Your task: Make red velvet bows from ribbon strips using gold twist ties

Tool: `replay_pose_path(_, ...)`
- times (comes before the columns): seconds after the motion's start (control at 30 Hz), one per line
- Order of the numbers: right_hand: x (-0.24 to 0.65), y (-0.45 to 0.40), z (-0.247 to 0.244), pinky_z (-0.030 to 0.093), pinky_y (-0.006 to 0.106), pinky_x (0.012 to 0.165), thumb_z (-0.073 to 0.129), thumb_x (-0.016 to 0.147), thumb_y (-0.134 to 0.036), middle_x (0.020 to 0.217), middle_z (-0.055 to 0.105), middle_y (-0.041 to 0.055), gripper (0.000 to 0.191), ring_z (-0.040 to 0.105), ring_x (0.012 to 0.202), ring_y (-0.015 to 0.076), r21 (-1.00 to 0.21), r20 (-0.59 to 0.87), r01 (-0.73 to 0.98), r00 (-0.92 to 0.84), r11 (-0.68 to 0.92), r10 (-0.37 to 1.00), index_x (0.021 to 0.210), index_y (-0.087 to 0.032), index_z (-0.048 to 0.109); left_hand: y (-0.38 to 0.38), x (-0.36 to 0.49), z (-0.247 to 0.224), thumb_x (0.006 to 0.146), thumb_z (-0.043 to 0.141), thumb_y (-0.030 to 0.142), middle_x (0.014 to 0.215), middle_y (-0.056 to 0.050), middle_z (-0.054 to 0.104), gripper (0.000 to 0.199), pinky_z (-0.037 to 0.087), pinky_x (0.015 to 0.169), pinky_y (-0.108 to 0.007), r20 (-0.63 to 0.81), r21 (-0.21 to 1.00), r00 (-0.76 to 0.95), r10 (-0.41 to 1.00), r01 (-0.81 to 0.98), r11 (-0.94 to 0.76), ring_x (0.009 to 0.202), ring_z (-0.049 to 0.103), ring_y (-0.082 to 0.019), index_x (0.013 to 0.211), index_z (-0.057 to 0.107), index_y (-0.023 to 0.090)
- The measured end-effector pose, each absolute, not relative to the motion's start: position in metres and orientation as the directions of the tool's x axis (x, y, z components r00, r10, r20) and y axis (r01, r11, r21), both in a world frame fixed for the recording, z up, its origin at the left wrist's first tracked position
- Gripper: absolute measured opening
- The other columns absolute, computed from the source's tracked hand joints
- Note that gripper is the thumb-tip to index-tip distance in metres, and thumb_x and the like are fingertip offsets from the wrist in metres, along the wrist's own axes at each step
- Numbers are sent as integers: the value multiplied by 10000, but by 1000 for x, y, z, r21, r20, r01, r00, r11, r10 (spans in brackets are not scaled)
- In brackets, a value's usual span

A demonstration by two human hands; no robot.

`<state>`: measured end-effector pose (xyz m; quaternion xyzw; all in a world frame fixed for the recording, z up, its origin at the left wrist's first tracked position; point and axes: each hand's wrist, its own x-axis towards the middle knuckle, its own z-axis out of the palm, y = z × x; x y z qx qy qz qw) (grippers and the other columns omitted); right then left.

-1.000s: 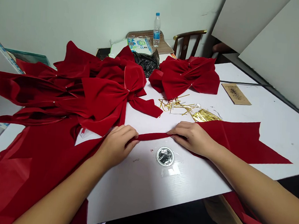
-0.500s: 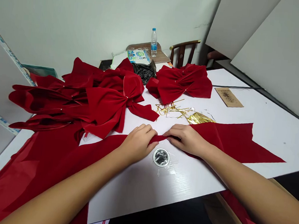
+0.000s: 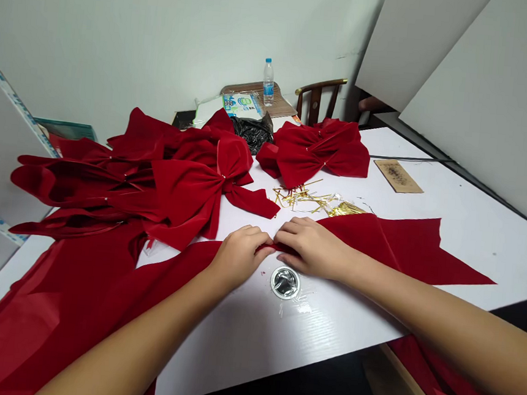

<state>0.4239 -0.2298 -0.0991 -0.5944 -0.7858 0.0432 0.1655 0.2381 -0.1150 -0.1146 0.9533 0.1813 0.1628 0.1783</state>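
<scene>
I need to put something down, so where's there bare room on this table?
Bare white table lies in front, between the metal ring and the near edge, and at far right, between the red velvet and the brown card. It's crowded at left under the bows, and around the left hand and right hand, with gold ties just beyond.

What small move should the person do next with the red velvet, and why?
Probably pinch the red velvet ribbon tighter at its narrow folded middle, between the left hand and right hand, since it is bunched there and gold twist ties lie nearby.
</scene>
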Motion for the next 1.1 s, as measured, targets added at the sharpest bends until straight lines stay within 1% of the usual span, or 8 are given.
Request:
replay_pose_path(0.1, 420, -218, -101, 391, 286, 710, 643, 936, -186, 915, 662, 70, 33, 566, 846, 187, -350, 178, 898, -214, 265, 960, 934, -154, 638, -114, 237, -116, 945, 675, 240, 858, -28, 711, 75, 495, 774, -331, 261, 382, 873, 412, 298, -875, 864, 639, -207, 898, 722, 206)
replay_pose_path(0.17, 421, -214, -105, 388, 274, 699, 615, 960, -173, 887, 654, 56, 45, 566, 822, 172, -381, 189, 881, -225, 282, 956, 925, -154, 637, -113, 235, -114, 949, 674, 252, 863, -27, 706, 71, 486, 750, -328, 254, 369, 871, 421, 315, -874, 862, 631, -209, 902, 701, 205)
replay_pose_path(0.27, 426, -215, -112, 414, 283, 718, 564, 1006, -202, 877, 653, 58, 125, 574, 822, 172, -381, 252, 866, -240, 324, 937, 926, -152, 646, -114, 233, -111, 957, 656, 242, 869, -24, 699, 72, 472, 728, -329, 234, 333, 890, 392, 306, -892, 854, 612, -209, 896, 661, 203)
replay_pose_path(0.43, 431, -221, -119, 457, 290, 732, 531, 1033, -255, 892, 676, 64, 184, 596, 843, 178, -374, 327, 837, -284, 399, 901, 970, -165, 677, -117, 230, -111, 992, 585, 224, 899, -29, 710, 99, 466, 762, -343, 260, 258, 908, 329, 263, -930, 863, 597, -210, 911, 639, 208)
replay_pose_path(0.6, 433, -222, -117, 489, 303, 766, 547, 1021, -247, 930, 702, 75, 169, 614, 864, 182, -379, 326, 826, -303, 417, 896, 985, -170, 693, -120, 228, -114, 980, 627, 250, 920, -26, 724, 111, 469, 763, -347, 279, 270, 902, 328, 254, -929, 846, 590, -204, 882, 634, 199)
replay_pose_path(0.83, 435, -221, -116, 502, 312, 761, 578, 1005, -246, 902, 705, 80, 162, 624, 857, 192, -427, 323, 807, -285, 407, 903, 949, -147, 693, -117, 227, -120, 961, 668, 248, 883, -30, 726, 135, 470, 749, -329, 339, 317, 875, 347, 241, -917, 841, 596, -204, 845, 643, 183)
replay_pose_path(1.0, 434, -221, -116, 509, 316, 751, 621, 973, -208, 875, 707, 81, 118, 619, 865, 204, -435, 354, 794, -282, 424, 892, 919, -140, 701, -116, 226, -121, 1014, 583, 288, 873, -43, 723, 202, 468, 769, -353, 356, 169, 898, 259, 211, -963, 817, 597, -205, 866, 667, 179)
replay_pose_path(1.1, 434, -221, -116, 511, 314, 747, 619, 978, -200, 876, 705, 86, 122, 622, 862, 201, -432, 353, 797, -283, 423, 892, 918, -137, 704, -117, 226, -121, 1019, 577, 278, 864, -44, 714, 208, 475, 757, -338, 372, 149, 899, 231, 188, -971, 801, 596, -197, 864, 666, 171)
